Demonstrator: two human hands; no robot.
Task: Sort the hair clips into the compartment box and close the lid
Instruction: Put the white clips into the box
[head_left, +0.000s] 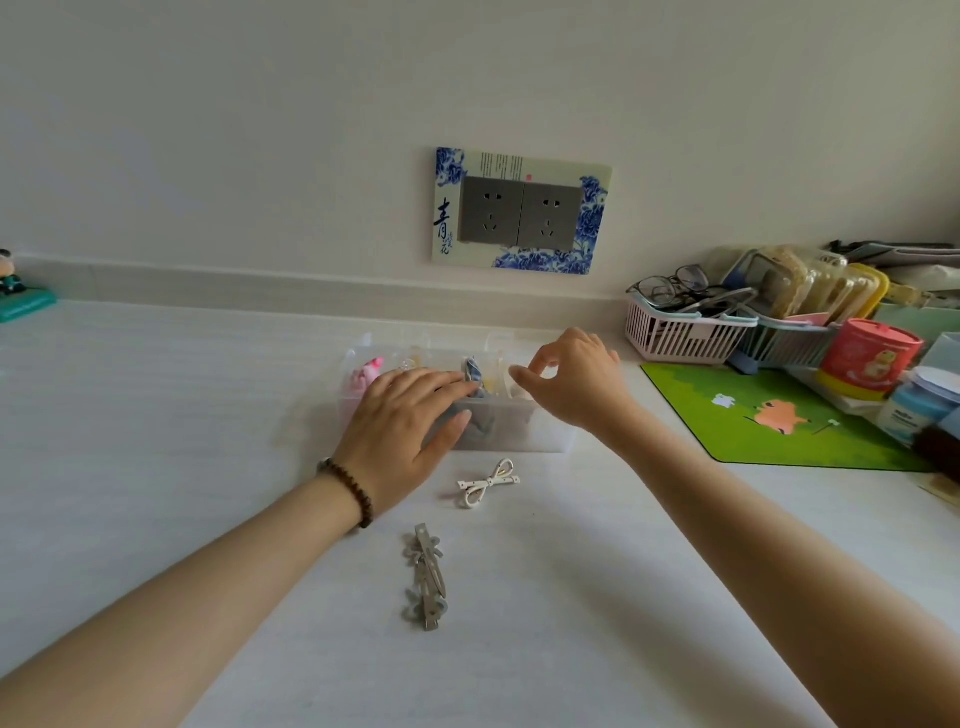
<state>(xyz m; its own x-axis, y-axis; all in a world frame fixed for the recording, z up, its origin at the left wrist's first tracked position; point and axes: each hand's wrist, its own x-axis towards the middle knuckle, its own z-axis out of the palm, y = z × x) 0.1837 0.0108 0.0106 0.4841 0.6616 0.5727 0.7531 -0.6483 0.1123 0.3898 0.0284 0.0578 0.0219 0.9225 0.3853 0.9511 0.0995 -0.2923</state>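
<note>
Left hand (410, 421): released, fingers straight and flat over the front of the box (524, 434), fingertips touching a blue patterned fabric clip (475, 375) inside. Brown bead bracelet (349, 491) on that wrist.

Right hand (571, 382): over the box's right end, fingers loosely curled, thumb and forefinger close together; nothing seen between them.

Box: translucent, frosted plastic, rectangular, divided. Pink clip (364, 375) in the left compartment, grey item (485, 426) behind the front wall. Lid position cannot be told.

On the white table (182, 441), just in front of the box: white bow clip (487, 483), thin loops, dotted. Nearer the camera: grey metal clip (427, 577), long, matte, flower shapes along it.

Right: green mat (810, 436), pink slatted basket (675, 338).
</note>
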